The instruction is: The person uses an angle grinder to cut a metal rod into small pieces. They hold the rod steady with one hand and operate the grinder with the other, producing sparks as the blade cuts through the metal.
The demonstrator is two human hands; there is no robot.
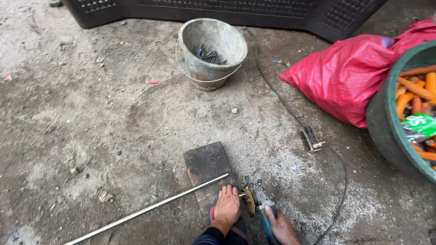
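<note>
My right hand (282, 227) grips a blue angle grinder (263, 204) at the bottom of the view. Its yellowish disc (250, 201) stands upright beside the end of a long thin metal rod (150, 208). The rod lies across a dark wooden board (206, 165) on the concrete floor. A bare foot (227, 206) in a red sandal rests on the rod and board, just left of the disc. Several small cut metal rings (262, 184) lie on the floor by the grinder. My left hand does not show.
A grey bucket (212, 50) holding dark metal pieces stands at the back. At the right lie a red sack (345, 77) and a green tub (386, 131) of orange pieces. A black cable (279, 102) runs past a small metal fitting (311, 138). A black plastic panel (227, 9) lines the far edge.
</note>
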